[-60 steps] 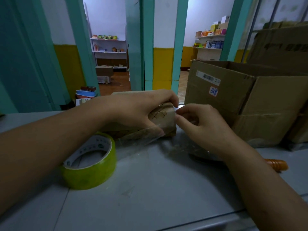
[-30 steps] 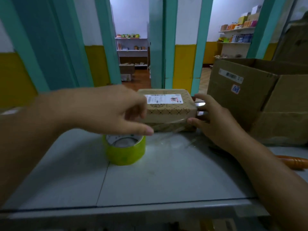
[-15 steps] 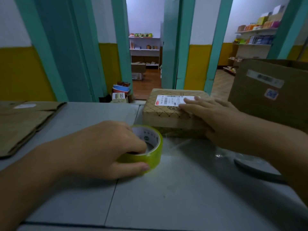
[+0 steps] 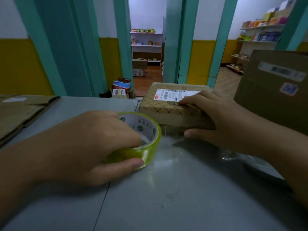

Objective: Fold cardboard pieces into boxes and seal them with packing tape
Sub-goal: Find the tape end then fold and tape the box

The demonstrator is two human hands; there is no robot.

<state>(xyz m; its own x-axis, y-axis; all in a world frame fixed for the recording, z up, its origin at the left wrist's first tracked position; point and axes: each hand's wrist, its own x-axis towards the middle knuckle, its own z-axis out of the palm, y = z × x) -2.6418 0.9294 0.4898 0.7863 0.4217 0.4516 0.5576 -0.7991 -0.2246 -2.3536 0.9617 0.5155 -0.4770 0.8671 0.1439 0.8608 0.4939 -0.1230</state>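
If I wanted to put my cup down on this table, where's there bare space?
The widest bare patch of the table is the near middle, between the left hand with its tape roll and the right hand. A smaller one lies behind the roll, between the flat cardboard and the small box. The right side is crowded: big carton, clear plastic.

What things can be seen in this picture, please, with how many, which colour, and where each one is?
tape roll: one, yellow-green, on the table near the small box
small box: one, tan with diamond pattern, white label on top, table's far edge
large cardboard box: one, brown, far right
flat cardboard pieces: several, brown, left side of the table
table: one, grey, foreground
shelves: two units, white, rooms behind
left hand: grips the tape roll
right hand: rests on the small box
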